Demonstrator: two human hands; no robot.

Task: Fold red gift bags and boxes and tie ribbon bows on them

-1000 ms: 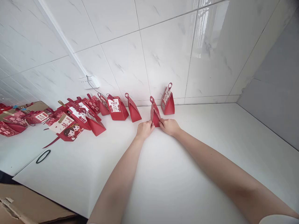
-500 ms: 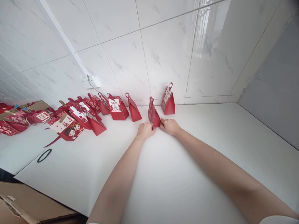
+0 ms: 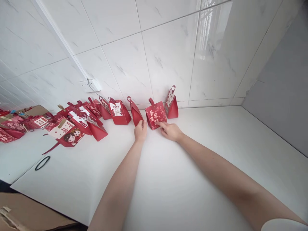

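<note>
Standing edge-on by the wall, a narrow red gift box [image 3: 136, 113] has the left hand [image 3: 140, 131] at its near lower end. The fingers of that hand are curled, thumb uppermost; whether they are clamped on the box or merely rest against it cannot be told. To its right stands a printed red gift box [image 3: 157, 114], its patterned face with pale characters turned toward the person, its loop upright. The right hand [image 3: 171, 131] is at the lower right of that face — index finger extended onto the surface, other fingers bent under. A firm grasp there cannot be confirmed.

Both boxes rest on the white counter [image 3: 183, 179]. Behind and right of the printed one, near the tiled wall [image 3: 170, 61], stands a further red box [image 3: 172, 104] with a pale label. Left of the narrow box is a white-labelled box [image 3: 119, 112]; beyond it lies a crowded group of similar boxes [image 3: 74, 123]. A dark ring [image 3: 42, 163] lies near the counter's left edge — well apart from both hands.
</note>
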